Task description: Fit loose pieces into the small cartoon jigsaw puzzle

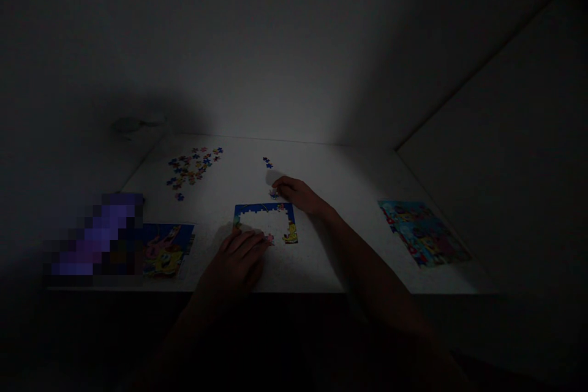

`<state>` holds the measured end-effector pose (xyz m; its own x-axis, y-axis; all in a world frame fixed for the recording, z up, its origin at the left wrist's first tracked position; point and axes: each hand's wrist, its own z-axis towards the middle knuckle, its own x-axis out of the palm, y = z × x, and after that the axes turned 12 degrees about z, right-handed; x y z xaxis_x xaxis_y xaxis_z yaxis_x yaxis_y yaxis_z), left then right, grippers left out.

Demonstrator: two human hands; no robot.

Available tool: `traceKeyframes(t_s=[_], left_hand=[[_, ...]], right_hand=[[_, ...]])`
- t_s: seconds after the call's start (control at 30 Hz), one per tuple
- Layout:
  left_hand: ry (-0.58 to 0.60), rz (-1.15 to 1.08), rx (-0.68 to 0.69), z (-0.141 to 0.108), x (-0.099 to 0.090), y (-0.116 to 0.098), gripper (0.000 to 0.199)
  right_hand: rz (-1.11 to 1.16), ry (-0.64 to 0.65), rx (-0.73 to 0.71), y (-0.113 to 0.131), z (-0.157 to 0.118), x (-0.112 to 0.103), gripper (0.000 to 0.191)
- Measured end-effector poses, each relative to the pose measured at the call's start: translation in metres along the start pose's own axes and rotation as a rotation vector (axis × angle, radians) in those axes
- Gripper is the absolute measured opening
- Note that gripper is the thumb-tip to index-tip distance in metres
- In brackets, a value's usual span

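A partly built jigsaw puzzle (264,207) lies on the white table, with a blue top edge, side pieces and an open middle. My left hand (241,252) rests over its lower left corner, fingers laid out flat, hiding the pieces beneath. Beside those fingertips is a pinkish puzzle piece (270,238). Just above the top edge, my right hand (296,192) has its thumb and fingers closed on a small puzzle piece (273,194) at the tabletop. Yellow pieces (291,234) form the lower right corner.
Loose puzzle pieces (193,168) are scattered at the back left; a few blue ones (267,162) lie beyond my right hand. A picture sheet (168,251) sits at the front left near a blurred purple object (98,236). Another colourful sheet (425,233) lies right. Walls border the table (340,177).
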<state>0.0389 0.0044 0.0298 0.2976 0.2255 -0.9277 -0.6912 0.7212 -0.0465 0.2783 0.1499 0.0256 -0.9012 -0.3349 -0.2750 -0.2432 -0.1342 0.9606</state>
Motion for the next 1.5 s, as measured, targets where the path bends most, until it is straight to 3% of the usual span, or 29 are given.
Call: traceKeyframes(t_s=[0.6, 0.83, 0.97, 1.1, 1.27, 1.5], left_hand=[[-0.075, -0.020, -0.008, -0.002, 0.001, 0.001, 0.035], [-0.084, -0.029, -0.024, 0.001, -0.001, -0.001, 0.036], [-0.094, -0.035, -0.016, 0.002, -0.002, -0.001, 0.037], [-0.091, -0.036, -0.018, 0.000, -0.001, 0.001, 0.038], [-0.041, -0.020, -0.012, -0.005, 0.002, 0.002, 0.041], [-0.038, -0.028, -0.031, -0.003, 0.002, 0.000, 0.039]], right_hand=[[-0.110, 0.009, -0.001, 0.004, -0.002, 0.007, 0.021], [-0.239, -0.047, -0.074, -0.001, 0.003, 0.012, 0.016], [-0.305, -0.181, -0.026, -0.007, 0.020, 0.009, 0.019], [-0.411, -0.317, 0.033, -0.010, 0.054, 0.004, 0.025], [-0.451, -0.356, 0.028, -0.011, 0.091, 0.003, 0.030], [-0.458, -0.348, -0.001, -0.017, 0.093, 0.005, 0.021]])
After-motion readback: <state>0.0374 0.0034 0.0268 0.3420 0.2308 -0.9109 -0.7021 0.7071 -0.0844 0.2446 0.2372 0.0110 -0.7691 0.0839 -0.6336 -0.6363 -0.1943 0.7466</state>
